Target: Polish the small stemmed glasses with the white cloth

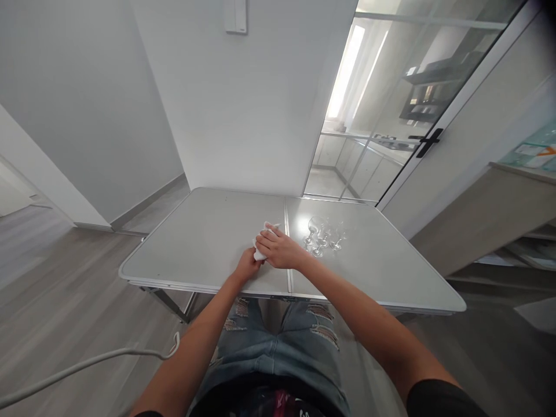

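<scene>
A crumpled white cloth (259, 255) is bunched between my two hands, just above the table near its front edge. My right hand (278, 249) lies over it from the right, fingers bent and pressed onto the cloth. Lower and to the left, my left hand (248, 264) is closed against the cloth's near side. Whatever the left fingers grip is covered by the cloth and my right hand. To the right of my hands, several clear stemmed glasses (322, 236) stand close together on the light grey folding table (373, 263).
A metal-edged seam (287, 231) crosses the table beside my right hand. Behind stands a white wall (243, 116), with a glazed door (369, 116) to the right. A wooden shelf unit (478, 214) is at far right. A pale cable (108, 353) hangs at lower left.
</scene>
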A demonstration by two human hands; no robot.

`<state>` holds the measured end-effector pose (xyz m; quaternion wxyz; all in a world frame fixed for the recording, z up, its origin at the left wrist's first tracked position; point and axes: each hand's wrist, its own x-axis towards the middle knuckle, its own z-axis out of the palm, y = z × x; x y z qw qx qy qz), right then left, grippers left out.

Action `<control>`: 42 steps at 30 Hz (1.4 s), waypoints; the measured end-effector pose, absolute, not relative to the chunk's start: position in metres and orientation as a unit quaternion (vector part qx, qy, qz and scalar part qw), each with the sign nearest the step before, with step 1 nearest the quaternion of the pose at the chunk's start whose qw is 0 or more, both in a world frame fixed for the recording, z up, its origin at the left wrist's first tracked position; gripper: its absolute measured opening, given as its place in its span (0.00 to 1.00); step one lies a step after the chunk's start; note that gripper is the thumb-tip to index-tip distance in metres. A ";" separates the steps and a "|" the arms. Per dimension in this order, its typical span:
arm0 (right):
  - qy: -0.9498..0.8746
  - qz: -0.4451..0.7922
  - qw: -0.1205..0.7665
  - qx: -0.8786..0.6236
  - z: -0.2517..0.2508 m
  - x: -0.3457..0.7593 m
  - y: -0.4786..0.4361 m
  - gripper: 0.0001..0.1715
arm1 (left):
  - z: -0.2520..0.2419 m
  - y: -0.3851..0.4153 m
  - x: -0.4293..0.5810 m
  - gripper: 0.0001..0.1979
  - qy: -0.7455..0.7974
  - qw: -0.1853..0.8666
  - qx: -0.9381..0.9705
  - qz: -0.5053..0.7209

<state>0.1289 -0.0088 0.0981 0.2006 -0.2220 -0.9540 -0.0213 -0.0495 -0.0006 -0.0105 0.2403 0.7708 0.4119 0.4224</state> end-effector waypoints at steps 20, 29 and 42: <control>-0.375 0.660 0.567 -0.320 0.063 0.116 0.003 0.18 | -0.005 -0.005 -0.050 0.13 0.441 0.176 0.761 0.442; -0.440 0.410 0.696 -0.394 0.019 0.064 -0.038 0.27 | -0.001 -0.003 -0.049 0.10 0.469 0.197 0.720 0.471; -0.903 -0.123 0.250 -0.327 0.069 0.085 -0.016 0.21 | -0.021 0.010 -0.052 0.04 0.482 0.194 0.694 0.499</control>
